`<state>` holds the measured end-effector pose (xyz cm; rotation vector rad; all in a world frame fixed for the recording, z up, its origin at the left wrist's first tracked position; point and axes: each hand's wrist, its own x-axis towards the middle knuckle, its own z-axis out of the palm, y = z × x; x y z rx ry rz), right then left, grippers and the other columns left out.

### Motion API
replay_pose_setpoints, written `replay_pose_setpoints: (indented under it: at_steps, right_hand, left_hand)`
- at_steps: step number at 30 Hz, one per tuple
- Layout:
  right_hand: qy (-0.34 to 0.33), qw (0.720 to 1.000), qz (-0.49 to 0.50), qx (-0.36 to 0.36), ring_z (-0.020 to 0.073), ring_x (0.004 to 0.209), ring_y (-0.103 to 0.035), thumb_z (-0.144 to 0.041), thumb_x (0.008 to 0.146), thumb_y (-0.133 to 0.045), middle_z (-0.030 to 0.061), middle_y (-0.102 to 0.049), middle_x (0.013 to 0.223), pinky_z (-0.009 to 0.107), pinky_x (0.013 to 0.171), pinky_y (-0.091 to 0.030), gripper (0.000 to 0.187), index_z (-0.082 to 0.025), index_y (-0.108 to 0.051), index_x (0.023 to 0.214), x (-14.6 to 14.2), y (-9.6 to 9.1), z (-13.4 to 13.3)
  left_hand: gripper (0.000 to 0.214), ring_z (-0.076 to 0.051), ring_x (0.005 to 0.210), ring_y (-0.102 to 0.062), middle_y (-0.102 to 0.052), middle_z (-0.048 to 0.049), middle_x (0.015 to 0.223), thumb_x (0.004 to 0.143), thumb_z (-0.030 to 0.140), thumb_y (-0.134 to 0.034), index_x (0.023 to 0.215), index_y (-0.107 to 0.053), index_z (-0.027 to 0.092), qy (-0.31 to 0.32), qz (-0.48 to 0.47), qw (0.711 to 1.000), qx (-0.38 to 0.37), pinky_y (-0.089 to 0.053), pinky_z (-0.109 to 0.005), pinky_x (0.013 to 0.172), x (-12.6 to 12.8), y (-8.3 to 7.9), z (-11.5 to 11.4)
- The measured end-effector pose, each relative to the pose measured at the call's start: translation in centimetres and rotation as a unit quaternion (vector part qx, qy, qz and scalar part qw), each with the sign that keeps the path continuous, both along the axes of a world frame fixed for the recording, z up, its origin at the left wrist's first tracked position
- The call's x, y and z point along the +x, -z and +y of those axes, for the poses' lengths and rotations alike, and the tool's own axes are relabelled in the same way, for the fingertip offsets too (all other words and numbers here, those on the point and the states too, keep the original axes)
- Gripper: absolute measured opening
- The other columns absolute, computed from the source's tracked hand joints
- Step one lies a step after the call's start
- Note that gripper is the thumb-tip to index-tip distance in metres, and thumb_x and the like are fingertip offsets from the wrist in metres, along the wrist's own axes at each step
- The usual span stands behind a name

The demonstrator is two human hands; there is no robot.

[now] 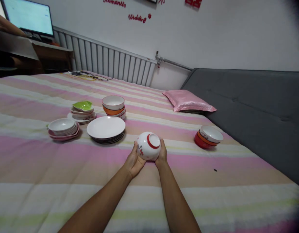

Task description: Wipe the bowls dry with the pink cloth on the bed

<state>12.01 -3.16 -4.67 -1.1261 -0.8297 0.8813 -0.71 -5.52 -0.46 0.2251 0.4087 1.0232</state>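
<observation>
Between my two hands is a white bowl (143, 146) with a red foot ring and a small red pattern, tipped so its underside faces up and away. My left hand (135, 162) grips its left side, thumb along the wall. On the other side my right hand (162, 154) holds the bowl's right edge, its fingers partly hidden. Just left of the bowl lies a stack of white plates (106, 127). Behind that stands a stack of white and orange bowls (113, 103). Farther right sits another stack of bowls (204, 141), red, orange and white.
Small white dishes on pink ones (62, 125) and a green leaf-shaped dish (83, 105) on more dishes lie at left. A pink pillow (188, 101) rests by the grey headboard (246, 106). Cables (88, 76) lie at the bed's far edge. A person's arm (10, 27) shows at upper left.
</observation>
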Motion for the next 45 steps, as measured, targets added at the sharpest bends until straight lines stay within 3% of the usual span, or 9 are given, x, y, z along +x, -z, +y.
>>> replay_pose_setpoints:
  at_steps: [5, 9, 13, 16, 25, 29, 34, 40, 45]
  right_hand:
    - [0.010, 0.999, -0.028, -0.036, 0.0269, 0.098, -0.066, -0.066, 0.085, -0.031, 0.0104, -0.074, 0.100, 0.040, 0.083, -0.052, 0.067, -0.014, -0.068, 0.103, -1.8, 0.4, -2.6]
    - [0.000, 0.993, -0.116, -0.036, 0.0252, 0.096, -0.064, -0.063, 0.086, -0.037, 0.0068, -0.074, 0.094, 0.038, 0.090, -0.046, 0.056, -0.018, -0.072, 0.087, -3.3, -0.2, -5.6]
    - [-0.016, 0.979, -0.200, -0.026, 0.0223, 0.096, -0.062, -0.057, 0.083, -0.047, 0.0021, -0.073, 0.092, 0.035, 0.095, -0.041, 0.040, -0.025, -0.070, 0.076, -4.6, -1.3, -8.5]
    - [-0.003, 0.972, -0.234, -0.036, 0.0223, 0.095, -0.061, -0.055, 0.085, -0.045, 0.0028, -0.072, 0.089, 0.035, 0.095, -0.040, 0.039, -0.025, -0.069, 0.075, -5.2, -1.7, -10.1]
    - [0.074, 0.968, -0.228, -0.070, 0.0223, 0.102, -0.061, -0.047, 0.084, -0.044, 0.0024, -0.071, 0.106, 0.034, 0.095, -0.041, 0.035, -0.026, -0.071, 0.090, -5.0, -1.2, -11.9]
    - [0.091, 0.971, -0.205, -0.083, 0.0222, 0.103, -0.061, -0.048, 0.081, -0.048, 0.0031, -0.071, 0.111, 0.033, 0.093, -0.043, 0.037, -0.025, -0.070, 0.099, -4.5, -0.8, -12.1]
    - [0.084, 0.974, -0.198, -0.064, 0.0227, 0.102, -0.062, -0.049, 0.080, -0.050, 0.0029, -0.072, 0.107, 0.033, 0.091, -0.045, 0.036, -0.024, -0.070, 0.096, -4.5, -0.7, -12.1]
    - [0.067, 0.973, -0.221, -0.024, 0.0217, 0.101, -0.063, -0.043, 0.084, -0.045, 0.0026, -0.072, 0.104, 0.032, 0.092, -0.045, 0.033, -0.023, -0.070, 0.091, -4.8, -0.9, -12.2]
    - [0.048, 0.956, -0.290, -0.011, 0.0221, 0.104, -0.061, -0.039, 0.088, -0.042, 0.0054, -0.070, 0.108, 0.035, 0.096, -0.042, 0.033, -0.022, -0.069, 0.097, -5.4, -1.2, -12.5]
  left_hand:
    - [0.044, -0.017, 0.105, -0.066, -0.073, -0.0067, 0.110, 0.099, 0.035, -0.037, 0.139, -0.046, 0.018, -0.030, -0.002, 0.999, -0.037, -0.041, -0.037, 0.107, -2.9, 0.2, -3.8]
    - [0.048, -0.016, 0.114, -0.062, -0.070, -0.0062, 0.116, 0.099, 0.037, -0.034, 0.145, -0.037, 0.023, -0.056, -0.011, 0.998, -0.040, -0.037, -0.037, 0.111, -5.6, 0.6, -7.3]
    - [0.049, -0.018, 0.117, -0.060, -0.065, -0.0096, 0.126, 0.100, 0.036, -0.029, 0.146, -0.035, 0.021, -0.068, 0.005, 0.997, -0.024, -0.039, -0.038, 0.110, -7.5, 0.8, -10.8]
    - [0.047, -0.020, 0.115, -0.062, -0.063, -0.0127, 0.128, 0.100, 0.033, -0.030, 0.144, -0.038, 0.018, -0.075, 0.052, 0.995, -0.040, -0.045, -0.038, 0.105, -7.9, 0.2, -12.3]
    - [0.043, -0.018, 0.103, -0.067, -0.060, -0.0132, 0.131, 0.100, 0.034, -0.033, 0.139, -0.043, 0.019, -0.043, 0.148, 0.987, -0.056, -0.057, -0.033, 0.087, -7.4, -0.8, -11.8]
    - [0.044, -0.020, 0.099, -0.069, -0.062, -0.0170, 0.126, 0.098, 0.035, -0.038, 0.137, -0.043, 0.015, 0.025, 0.193, 0.980, -0.043, -0.057, -0.031, 0.084, -8.6, -0.8, -12.0]
    - [0.049, -0.026, 0.084, -0.072, -0.069, -0.0265, 0.102, 0.092, 0.031, -0.054, 0.128, -0.051, -0.001, 0.140, 0.251, 0.958, -0.022, -0.057, -0.033, 0.081, -11.2, -0.9, -12.4]
    - [0.033, -0.025, 0.071, -0.072, -0.073, -0.0187, 0.082, 0.079, 0.028, -0.070, 0.104, -0.067, 0.007, 0.215, 0.305, 0.928, 0.014, -0.056, -0.033, 0.071, -13.2, -0.4, -11.0]
    - [0.033, -0.021, 0.066, -0.070, -0.073, -0.0139, 0.081, 0.068, 0.036, -0.078, 0.087, -0.067, 0.012, 0.249, 0.357, 0.896, 0.090, -0.053, -0.029, 0.065, -15.0, -0.1, -10.4]
